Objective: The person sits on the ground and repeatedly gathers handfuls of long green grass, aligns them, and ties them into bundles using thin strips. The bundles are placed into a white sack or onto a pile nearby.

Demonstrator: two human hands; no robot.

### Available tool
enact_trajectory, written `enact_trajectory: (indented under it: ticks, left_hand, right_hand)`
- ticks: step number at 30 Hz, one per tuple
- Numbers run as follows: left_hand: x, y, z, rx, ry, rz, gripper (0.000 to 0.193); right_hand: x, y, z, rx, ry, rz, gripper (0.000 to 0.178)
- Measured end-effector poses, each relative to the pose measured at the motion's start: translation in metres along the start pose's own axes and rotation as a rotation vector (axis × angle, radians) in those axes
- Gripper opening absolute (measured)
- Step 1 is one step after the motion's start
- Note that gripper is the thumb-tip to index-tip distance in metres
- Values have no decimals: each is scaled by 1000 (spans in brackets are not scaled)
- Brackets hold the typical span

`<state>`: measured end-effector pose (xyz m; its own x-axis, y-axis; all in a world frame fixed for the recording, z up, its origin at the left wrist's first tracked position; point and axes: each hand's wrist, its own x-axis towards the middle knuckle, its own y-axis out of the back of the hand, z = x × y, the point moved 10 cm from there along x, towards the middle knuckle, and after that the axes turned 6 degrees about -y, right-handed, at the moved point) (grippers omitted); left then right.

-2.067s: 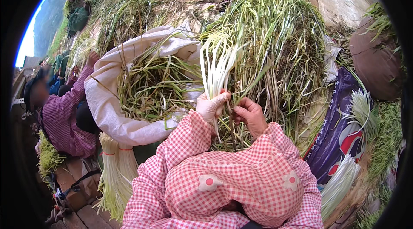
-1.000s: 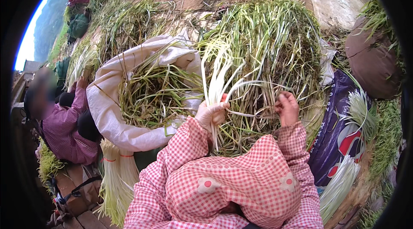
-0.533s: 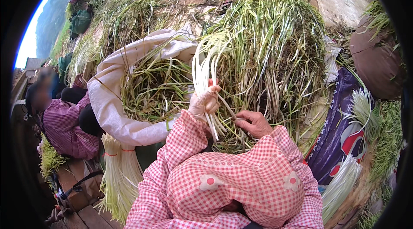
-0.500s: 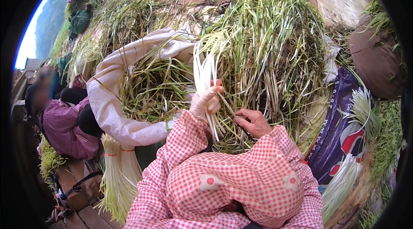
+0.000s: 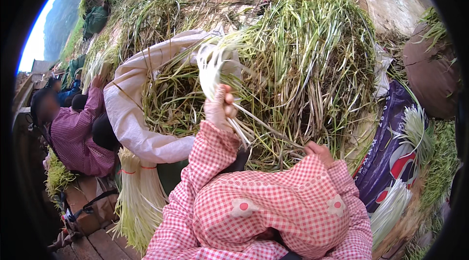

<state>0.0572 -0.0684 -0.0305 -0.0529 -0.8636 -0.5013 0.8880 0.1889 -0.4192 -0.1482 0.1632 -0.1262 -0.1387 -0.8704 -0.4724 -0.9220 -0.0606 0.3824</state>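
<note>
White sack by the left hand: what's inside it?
The white sack holds a loose tangle of green stalks, filling it to the open mouth. The left hand lifts a bunch of white stems in front of it. Deeper contents are covered.

**Light and picture quality**

Soft, even daylight; no hard shadows, no glare. Sky [image 5: 41, 35] at upper left washed out pale. Strong fisheye bending, black rim all round. Stalks [image 5: 212, 67] in the left hand [image 5: 220, 108] slightly blurred; centre otherwise sharp.
</note>
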Motion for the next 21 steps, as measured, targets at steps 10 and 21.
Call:
enact_trajectory:
  ticks: [10, 21]
  left_hand:
    - [3, -14, -10, -97, -16, -199, 20]
    - [-7, -34, -17, -202, -69, -279, 32]
  right_hand:
    - [-4, 73, -109, -424, 392, 296, 15]
    - [26, 3, -151, 349, 275, 10, 17]
